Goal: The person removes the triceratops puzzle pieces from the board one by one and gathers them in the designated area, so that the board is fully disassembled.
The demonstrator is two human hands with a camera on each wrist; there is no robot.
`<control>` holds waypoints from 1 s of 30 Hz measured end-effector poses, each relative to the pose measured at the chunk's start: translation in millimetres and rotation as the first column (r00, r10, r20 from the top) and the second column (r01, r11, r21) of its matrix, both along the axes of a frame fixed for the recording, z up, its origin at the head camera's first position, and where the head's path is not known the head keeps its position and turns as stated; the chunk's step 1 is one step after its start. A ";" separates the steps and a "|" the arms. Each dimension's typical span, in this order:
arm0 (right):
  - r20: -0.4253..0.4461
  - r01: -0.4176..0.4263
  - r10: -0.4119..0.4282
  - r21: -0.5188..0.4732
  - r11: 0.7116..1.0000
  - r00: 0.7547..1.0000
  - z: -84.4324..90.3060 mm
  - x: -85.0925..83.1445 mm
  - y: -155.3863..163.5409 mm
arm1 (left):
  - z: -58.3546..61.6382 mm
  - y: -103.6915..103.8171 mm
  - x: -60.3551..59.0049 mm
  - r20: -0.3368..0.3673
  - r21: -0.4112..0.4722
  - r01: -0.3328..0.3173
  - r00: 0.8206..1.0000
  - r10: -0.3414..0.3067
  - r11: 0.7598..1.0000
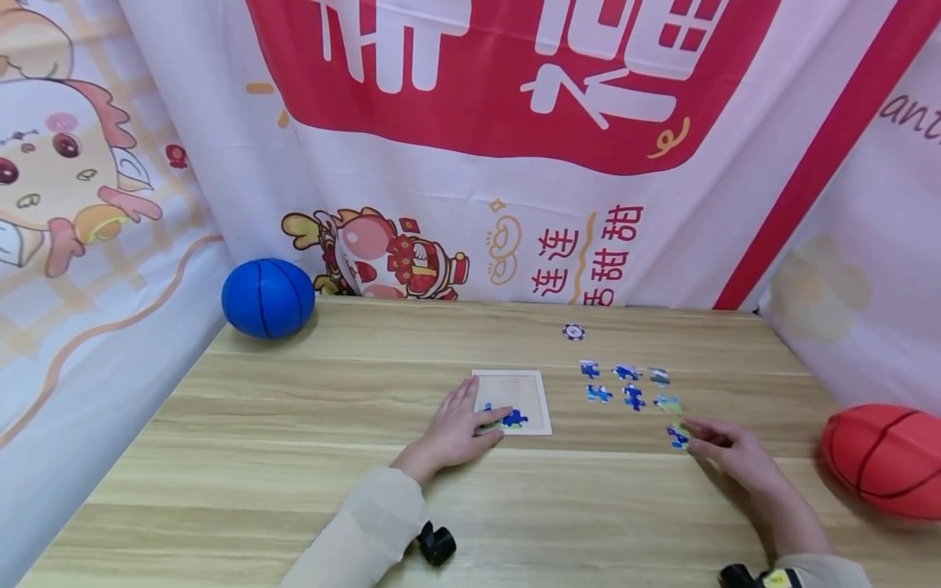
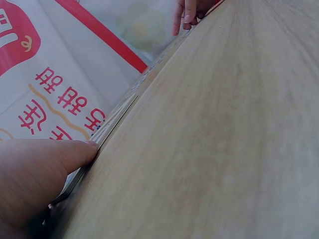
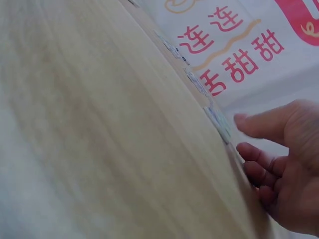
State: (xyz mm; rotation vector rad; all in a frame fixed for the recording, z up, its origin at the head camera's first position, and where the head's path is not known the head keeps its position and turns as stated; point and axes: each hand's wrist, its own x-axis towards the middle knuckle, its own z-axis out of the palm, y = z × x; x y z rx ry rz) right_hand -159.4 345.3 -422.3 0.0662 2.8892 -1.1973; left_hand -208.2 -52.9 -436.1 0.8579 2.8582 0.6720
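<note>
My left hand (image 1: 457, 425) lies over the left side of a square puzzle tray (image 1: 546, 404) with a pale rim. Its fingers are extended, partly covering the blue puzzle pieces (image 1: 515, 419) along the tray's near edge. In the left wrist view the thumb (image 2: 75, 154) lies along the tray's edge. At the right, my right hand (image 1: 738, 453) is beside a blue-and-green puzzle piece (image 1: 678, 438). The right wrist view shows its thumb and fingers (image 3: 259, 162) apart and bent, tips close to that puzzle piece (image 3: 218, 124), with nothing between them.
Several loose puzzle pieces (image 1: 627, 372) lie in two rows right of the tray. A round chip-like disc (image 1: 573, 331) is farther back. A blue ball (image 1: 268, 299) sits at the back left, a red ball (image 1: 885, 461) at the right edge. Printed curtains (image 1: 500, 220) enclose the wooden table (image 1: 294, 457).
</note>
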 end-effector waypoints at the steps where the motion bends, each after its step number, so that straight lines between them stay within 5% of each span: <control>1: 0.005 0.008 -0.008 -0.020 1.000 1.000 2.3 -0.4 -1.4 | 0.1 0.0 0.1 0.001 -0.001 -0.001 1.000 0.001 1.000; 8: -0.061 -0.035 0.031 -0.054 0.998 0.998 21.8 -10.4 -24.1 | -0.5 0.1 0.1 0.008 0.002 -0.007 1.000 0.007 1.000; 15: -0.143 -0.171 0.158 -0.081 0.982 0.977 35.3 -30.0 -70.0 | -1.8 -0.1 -0.1 0.011 0.002 -0.009 1.000 0.009 1.000; 30: -0.095 -0.314 0.300 -0.194 0.929 0.949 27.3 -52.2 -166.1 | 3.2 -6.1 -2.0 0.015 0.030 -0.022 1.000 0.021 0.999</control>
